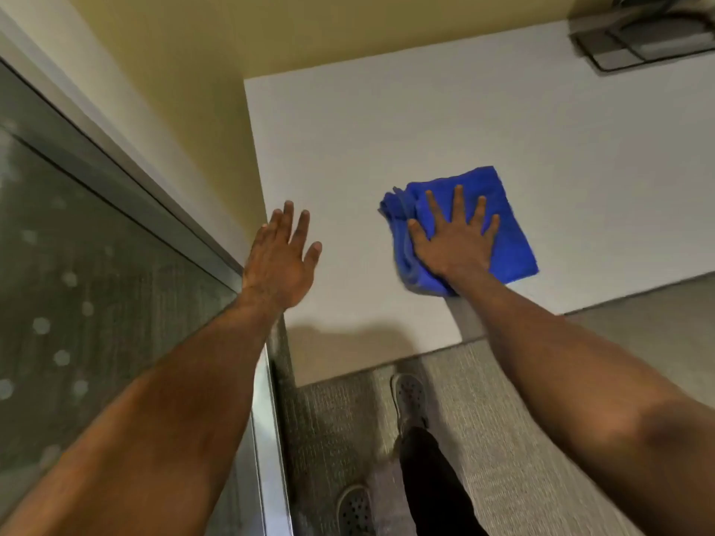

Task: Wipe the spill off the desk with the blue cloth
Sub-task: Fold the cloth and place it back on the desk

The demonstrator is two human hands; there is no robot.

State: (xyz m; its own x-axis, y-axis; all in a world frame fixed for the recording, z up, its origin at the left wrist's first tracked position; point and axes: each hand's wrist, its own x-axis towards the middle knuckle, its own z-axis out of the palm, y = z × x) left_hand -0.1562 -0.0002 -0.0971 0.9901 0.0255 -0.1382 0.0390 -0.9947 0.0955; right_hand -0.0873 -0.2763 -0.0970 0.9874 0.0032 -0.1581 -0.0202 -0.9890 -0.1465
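Observation:
A folded blue cloth (507, 226) lies on the white desk (387, 129), near its front edge. My right hand (452, 237) presses flat on the cloth with fingers spread, and the thumb rests against the bunched left folds. My left hand (280, 261) hovers at the desk's left edge, fingers apart and holding nothing. I see no spill on the bare desk surface.
A dark framed glass panel (96, 284) runs along the left, close to my left arm. A grey tray-like object (638, 40) sits at the desk's far right corner. A yellow wall stands behind. Below the desk edge are the carpet and my shoes (410, 396).

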